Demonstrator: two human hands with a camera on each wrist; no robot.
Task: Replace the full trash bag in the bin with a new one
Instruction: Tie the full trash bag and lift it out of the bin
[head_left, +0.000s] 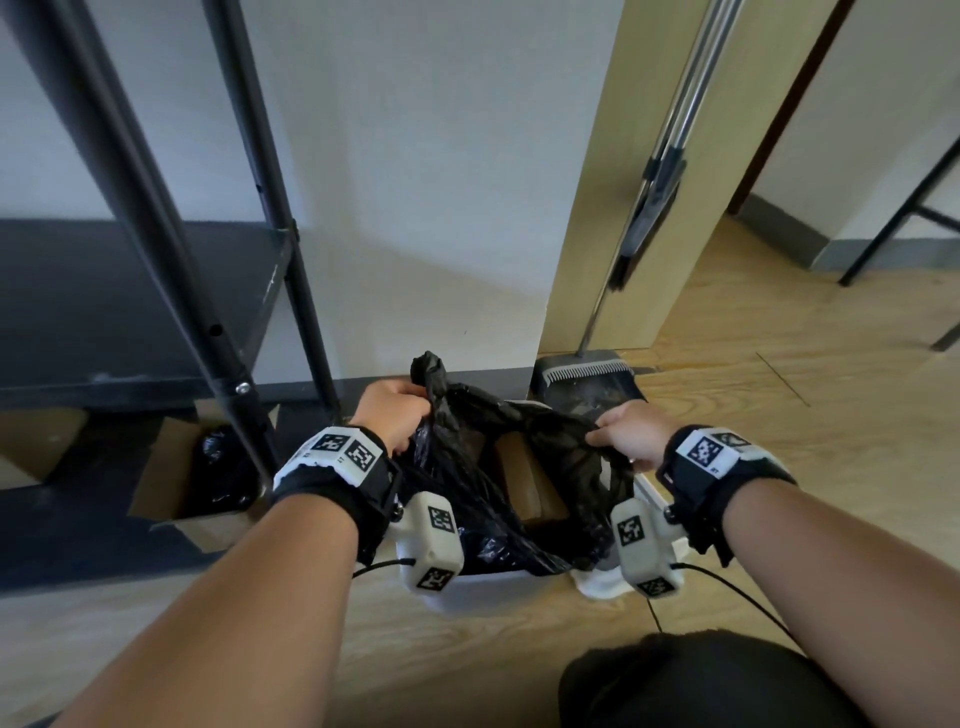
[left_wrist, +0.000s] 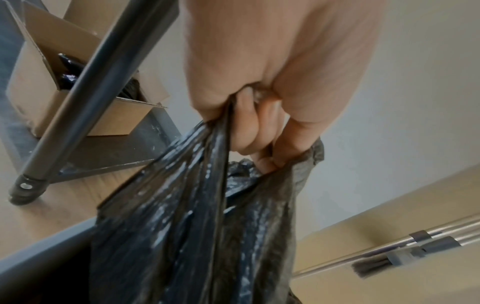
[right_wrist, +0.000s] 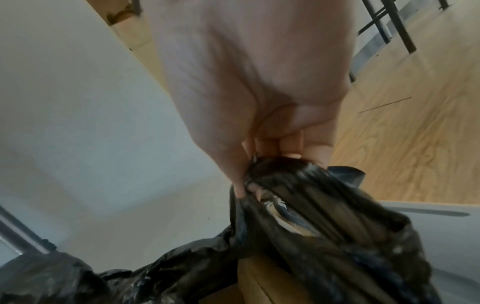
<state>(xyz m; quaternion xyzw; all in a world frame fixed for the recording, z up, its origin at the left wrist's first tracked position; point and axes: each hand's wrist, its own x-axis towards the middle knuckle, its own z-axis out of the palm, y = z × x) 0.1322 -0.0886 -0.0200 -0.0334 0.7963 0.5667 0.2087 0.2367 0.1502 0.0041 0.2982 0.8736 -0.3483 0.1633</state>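
Observation:
A black trash bag (head_left: 550, 467) sits in a white bin (head_left: 493, 590) on the floor below me. My left hand (head_left: 397, 413) grips a bunched handle of the black trash bag (left_wrist: 197, 205) on its left side, fingers (left_wrist: 249, 131) curled round the plastic. My right hand (head_left: 626, 434) grips the bag's right edge, the black plastic (right_wrist: 324, 216) gathered in its fingers (right_wrist: 267, 148). The bag's mouth gapes between the hands, and brown cardboard pieces (head_left: 524, 480) show inside it.
A dark metal shelf frame (head_left: 218, 322) stands at the left, with an open cardboard box (head_left: 171, 483) holding black bags on its bottom shelf. A dustpan (head_left: 587, 382) and broom (head_left: 649, 208) lean against the wall corner behind the bin. Wood floor extends to the right.

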